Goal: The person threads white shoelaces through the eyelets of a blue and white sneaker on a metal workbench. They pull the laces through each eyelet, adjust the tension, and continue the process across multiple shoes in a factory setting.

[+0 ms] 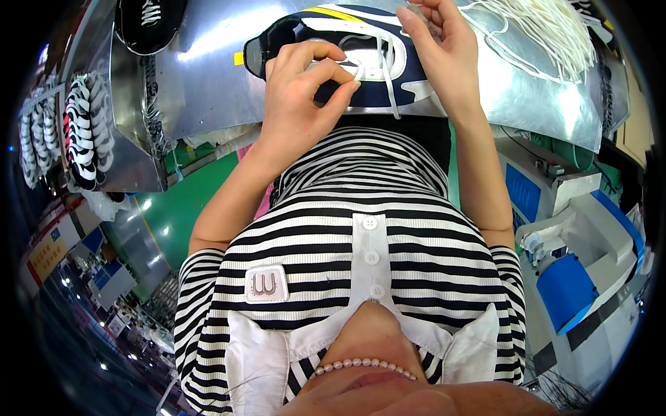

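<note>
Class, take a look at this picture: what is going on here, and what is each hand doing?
A person in a striped top is lacing a dark shoe upper that lies on a shiny metal worktop. The left hand pinches a white lace at the eyelets, while the right hand holds the lace higher up. A heap of loose white laces lies to the right, and more shoes sit on the left.

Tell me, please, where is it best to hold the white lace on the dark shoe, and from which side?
Probably the loose end of the white lace, taken from above. It hangs free over the shoe upper, while the left hand pinches the threaded part.
</note>
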{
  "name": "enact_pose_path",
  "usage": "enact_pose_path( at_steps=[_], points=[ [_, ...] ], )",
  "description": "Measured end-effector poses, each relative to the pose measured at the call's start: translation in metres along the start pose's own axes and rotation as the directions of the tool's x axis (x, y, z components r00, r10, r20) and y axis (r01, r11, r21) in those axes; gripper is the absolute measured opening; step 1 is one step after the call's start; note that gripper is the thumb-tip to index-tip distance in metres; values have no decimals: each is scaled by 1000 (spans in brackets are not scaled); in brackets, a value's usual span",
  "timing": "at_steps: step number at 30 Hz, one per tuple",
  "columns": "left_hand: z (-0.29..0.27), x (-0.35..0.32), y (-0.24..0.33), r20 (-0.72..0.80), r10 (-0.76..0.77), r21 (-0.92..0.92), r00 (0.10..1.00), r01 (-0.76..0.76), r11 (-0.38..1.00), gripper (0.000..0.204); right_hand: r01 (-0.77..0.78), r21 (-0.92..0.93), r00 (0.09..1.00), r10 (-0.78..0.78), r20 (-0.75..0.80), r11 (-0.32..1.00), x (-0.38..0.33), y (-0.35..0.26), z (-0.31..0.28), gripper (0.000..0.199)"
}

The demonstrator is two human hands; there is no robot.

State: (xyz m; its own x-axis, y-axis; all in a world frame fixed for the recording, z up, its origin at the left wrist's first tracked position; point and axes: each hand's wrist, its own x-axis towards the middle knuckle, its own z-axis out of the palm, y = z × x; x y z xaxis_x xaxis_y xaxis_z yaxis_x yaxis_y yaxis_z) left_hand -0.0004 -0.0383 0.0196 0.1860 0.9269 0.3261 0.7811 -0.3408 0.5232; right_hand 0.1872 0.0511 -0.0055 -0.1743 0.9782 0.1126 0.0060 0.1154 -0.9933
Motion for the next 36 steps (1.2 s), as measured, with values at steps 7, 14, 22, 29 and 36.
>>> enact_pose_path(
  at_steps=[7, 14, 22, 29, 36],
  points=[
    [6, 5, 0, 38, -39, 2, 999, 39, 999, 17, -72, -199, 977, 110, 184, 977, -50, -14, -5, 18],
    [8, 15, -12, 72, -70, 36, 995, 67, 997, 23, -27, -350, 969, 110, 219, 937, -64, -13, -1, 20],
    [7, 19, -13, 88, -183, 68, 979, 177, 982, 28, -55, -382, 962, 151, 228, 923, -62, -13, 2, 20],
    [6, 20, -13, 115, -129, -17, 985, 132, 991, 23, -93, -367, 959, 182, 217, 926, -54, -7, 6, 23],
    [8, 12, -16, 92, 1, -172, 996, 15, 985, 20, 109, -471, 991, -58, 121, 875, -60, 1, 25, 21]
  ],
)
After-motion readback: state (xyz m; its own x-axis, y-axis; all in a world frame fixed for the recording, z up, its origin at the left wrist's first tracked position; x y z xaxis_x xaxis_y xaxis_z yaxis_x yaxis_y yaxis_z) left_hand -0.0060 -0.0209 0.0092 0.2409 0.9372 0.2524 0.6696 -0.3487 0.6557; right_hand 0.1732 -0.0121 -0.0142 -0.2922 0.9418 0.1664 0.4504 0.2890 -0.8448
